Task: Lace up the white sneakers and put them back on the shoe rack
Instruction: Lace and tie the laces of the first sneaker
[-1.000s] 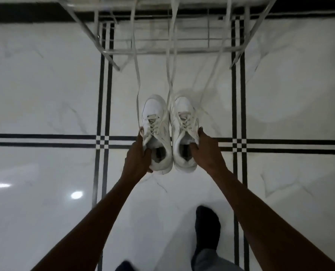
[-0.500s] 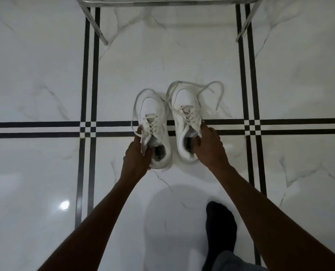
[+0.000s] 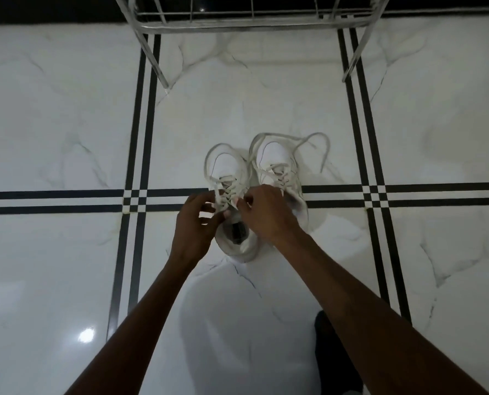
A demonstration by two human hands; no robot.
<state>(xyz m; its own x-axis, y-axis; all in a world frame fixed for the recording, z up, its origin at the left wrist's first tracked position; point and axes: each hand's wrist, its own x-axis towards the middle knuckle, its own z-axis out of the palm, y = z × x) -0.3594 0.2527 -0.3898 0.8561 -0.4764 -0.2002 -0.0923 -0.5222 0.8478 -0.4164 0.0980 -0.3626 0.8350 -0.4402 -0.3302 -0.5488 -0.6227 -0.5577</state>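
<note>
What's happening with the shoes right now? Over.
Left hand and right hand both at left sneaker's laces. Right sneaker beside it, laces loose. Shoe rack ahead, nothing blocking.

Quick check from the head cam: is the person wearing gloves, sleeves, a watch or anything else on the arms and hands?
Nothing is worn. The left hand and right hand are bare, with no gloves, and no rings show. Both forearms are uncovered from wrist to the frame's lower edge: no sleeve cuff, watch, band or cable appears. Fingers look slim.
</note>
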